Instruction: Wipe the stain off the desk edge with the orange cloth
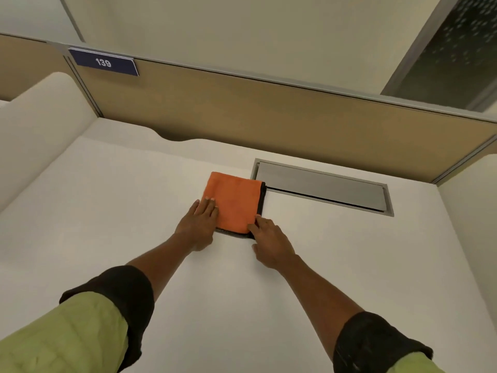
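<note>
A folded orange cloth (236,201) with a dark trim lies flat on the white desk (107,211), near the middle. My left hand (197,227) rests flat with its fingers on the cloth's near left corner. My right hand (270,242) touches the near right corner with its fingertips, fingers spread. Neither hand is closed around the cloth. I see no stain on the desk surface in this view.
A grey metal cable hatch (322,188) is set into the desk just right of the cloth. A tan partition panel (242,109) runs along the back, with a blue sign reading 139 (103,62). White side dividers stand left and right.
</note>
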### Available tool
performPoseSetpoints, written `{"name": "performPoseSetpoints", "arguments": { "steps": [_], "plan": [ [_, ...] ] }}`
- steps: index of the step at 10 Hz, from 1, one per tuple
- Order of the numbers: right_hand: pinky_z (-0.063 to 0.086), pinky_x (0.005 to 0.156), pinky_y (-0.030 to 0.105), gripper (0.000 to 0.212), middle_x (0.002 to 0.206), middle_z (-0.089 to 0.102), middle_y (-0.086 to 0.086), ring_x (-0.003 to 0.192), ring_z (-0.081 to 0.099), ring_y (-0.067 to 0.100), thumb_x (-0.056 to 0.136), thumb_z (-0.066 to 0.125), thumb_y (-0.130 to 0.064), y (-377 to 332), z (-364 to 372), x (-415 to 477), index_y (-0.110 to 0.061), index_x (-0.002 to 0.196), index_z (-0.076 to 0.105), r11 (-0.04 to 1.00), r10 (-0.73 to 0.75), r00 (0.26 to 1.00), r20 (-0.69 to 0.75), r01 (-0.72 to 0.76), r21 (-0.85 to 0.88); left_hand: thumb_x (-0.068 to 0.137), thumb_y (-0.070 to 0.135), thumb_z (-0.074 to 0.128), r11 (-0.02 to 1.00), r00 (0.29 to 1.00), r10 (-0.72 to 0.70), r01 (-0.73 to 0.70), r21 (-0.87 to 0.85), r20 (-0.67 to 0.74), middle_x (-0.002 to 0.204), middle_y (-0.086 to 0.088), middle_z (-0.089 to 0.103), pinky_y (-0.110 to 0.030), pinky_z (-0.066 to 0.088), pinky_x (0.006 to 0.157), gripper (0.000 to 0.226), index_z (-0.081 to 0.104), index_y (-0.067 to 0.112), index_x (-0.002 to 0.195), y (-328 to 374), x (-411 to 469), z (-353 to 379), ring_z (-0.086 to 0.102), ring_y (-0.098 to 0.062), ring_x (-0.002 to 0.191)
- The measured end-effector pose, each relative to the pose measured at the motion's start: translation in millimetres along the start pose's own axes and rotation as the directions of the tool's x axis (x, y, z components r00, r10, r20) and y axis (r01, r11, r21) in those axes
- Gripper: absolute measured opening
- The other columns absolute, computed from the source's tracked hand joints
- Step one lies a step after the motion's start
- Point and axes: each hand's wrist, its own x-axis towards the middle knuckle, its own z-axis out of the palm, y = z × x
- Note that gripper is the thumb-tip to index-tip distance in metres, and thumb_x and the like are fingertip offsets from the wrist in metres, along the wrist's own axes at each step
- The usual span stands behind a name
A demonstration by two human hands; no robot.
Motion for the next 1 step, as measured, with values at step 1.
{"name": "performPoseSetpoints", "arguments": {
  "steps": [1],
  "plan": [
    [0.040,0.116,0.043,0.076,0.165,0.037,0.015,0.146,0.040,0.035,0.095,0.064,-0.020,12.9,2.3,-31.4,-0.015,0.163,0.031,0.996,0.081,0.996,-0.044,-0.080,0.036,0.113,0.034,0.044,0.999,1.000,0.030,-0.030,0.018,0.000,0.182,-0.017,0.012,-0.047,0.003,0.139,0.066,0.024,0.005,0.169,13.4,-17.7,0.3,0.000,-0.035,0.171]
  ]
}}
